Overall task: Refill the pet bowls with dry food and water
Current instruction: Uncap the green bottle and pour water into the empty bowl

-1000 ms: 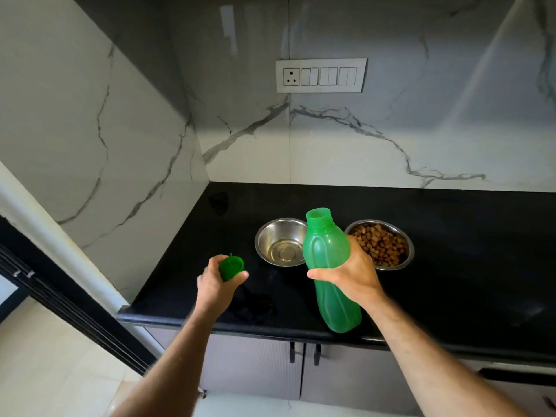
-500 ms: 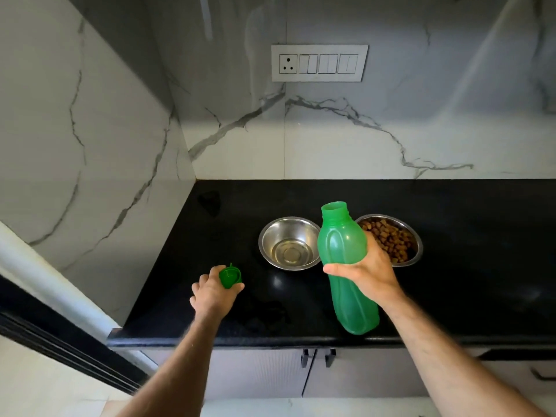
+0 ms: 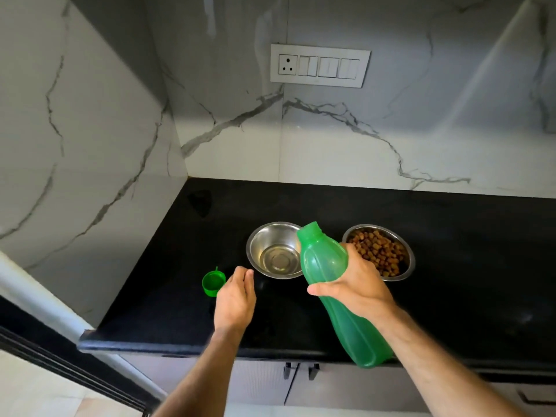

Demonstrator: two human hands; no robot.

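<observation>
Green bottle [image 3: 328, 266] now tilted toward steel bowl [image 3: 275, 251], cap [image 3: 213, 282] released.

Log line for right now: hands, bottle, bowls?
right hand: holds bottle, uncapped, tilted toward empty bowl | left hand: open beside cap on counter | food bowl: filled | water: not poured

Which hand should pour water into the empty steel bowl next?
Right. The right hand already grips the uncapped green bottle, tilted with its mouth beside the empty bowl. The left hand holds nothing; the cap lies on the counter.
</observation>
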